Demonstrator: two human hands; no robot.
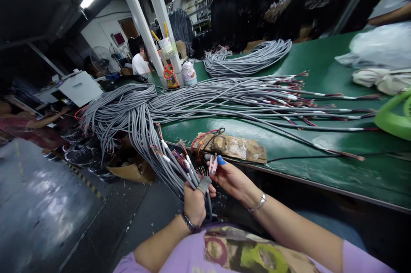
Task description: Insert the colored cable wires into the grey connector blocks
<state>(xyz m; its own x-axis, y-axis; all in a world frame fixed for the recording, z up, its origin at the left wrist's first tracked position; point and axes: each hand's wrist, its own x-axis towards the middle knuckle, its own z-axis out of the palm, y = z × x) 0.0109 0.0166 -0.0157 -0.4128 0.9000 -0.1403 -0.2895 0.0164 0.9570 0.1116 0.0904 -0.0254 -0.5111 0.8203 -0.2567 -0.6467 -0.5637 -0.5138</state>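
Note:
My left hand [194, 202] is closed round a grey cable, its thumb in a grey cover. Thin coloured wires [202, 172] fan out of the cable's end just above that thumb. Close beside them, my right hand [231, 181] pinches a small pink clip [212, 165] between its fingers; a blue cap covers one fingertip. I cannot tell whether the clip touches the wires. Behind my left hand hangs a bundle of grey cables [144, 136], several with white bands and bare coloured ends, draped off the table edge.
Long grey cables [205, 97] lie across the green table [321, 166], with a coiled bundle [247, 59] behind. A worn wooden block [237, 146] with wires sits at the near edge. Scissors [168, 72] stand by a white post. A green object [393, 114] lies at right. Other people work nearby.

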